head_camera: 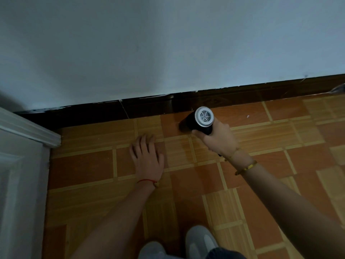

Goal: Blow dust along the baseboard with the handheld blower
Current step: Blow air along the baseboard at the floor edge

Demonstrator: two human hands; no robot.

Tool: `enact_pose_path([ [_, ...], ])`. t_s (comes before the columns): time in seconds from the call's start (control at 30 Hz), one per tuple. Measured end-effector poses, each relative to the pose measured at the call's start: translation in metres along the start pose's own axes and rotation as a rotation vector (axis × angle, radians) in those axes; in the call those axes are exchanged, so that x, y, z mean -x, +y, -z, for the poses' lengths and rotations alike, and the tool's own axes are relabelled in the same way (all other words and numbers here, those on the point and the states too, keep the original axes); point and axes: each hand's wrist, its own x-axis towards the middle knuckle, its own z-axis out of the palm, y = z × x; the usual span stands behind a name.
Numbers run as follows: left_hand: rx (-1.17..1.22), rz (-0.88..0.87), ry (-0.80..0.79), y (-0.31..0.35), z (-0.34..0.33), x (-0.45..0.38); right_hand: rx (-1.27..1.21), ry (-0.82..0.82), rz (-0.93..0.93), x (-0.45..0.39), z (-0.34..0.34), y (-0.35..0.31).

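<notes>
While the right hand [217, 139] wraps its fingers around the handle of the handheld blower [200, 120], the black barrel points down and leftward at the foot of the dark baseboard [97, 114], its nozzle end just above the tiled floor [261, 184] and close to the skirting. The silver rear grille faces the camera, so the outlet itself is hidden. The left hand [147, 156] lies flat, palm down and fingers straight, on the floor between the blower and the white door frame [28, 131]; it holds nothing and appears to serve as a brace for a crouched stance. Two grey shoes [201, 242] show at the lower edge.

Step in hand, as judged: blowing along the baseboard is under way, with the outlet aimed at a mid-run section near a vertical joint in the skirting. Whether air is flowing cannot be told. A pale speck rests on the floor to the right of the blower.

Next move, as judged: sweep the barrel steadily along the floor-to-baseboard line, keeping the outlet low and angled into the seam, and shift the bracing hand so it stays clear of the airstream.
</notes>
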Motion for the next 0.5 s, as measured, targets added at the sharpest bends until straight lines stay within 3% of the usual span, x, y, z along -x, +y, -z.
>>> enact_pose_path([
  [0.13,0.001,0.001,-0.009,0.0,0.0,0.0,-0.058,-0.181,0.001,0.006,-0.002,-0.006],
  [0.33,-0.008,-0.001,-0.042,-0.002,0.0,0.001,-0.003,0.119,-0.13,0.002,-0.004,0.0],
  [0.5,-0.01,-0.001,-0.046,-0.002,0.0,0.001,-0.081,-0.028,-0.123,0.001,0.006,-0.005],
])
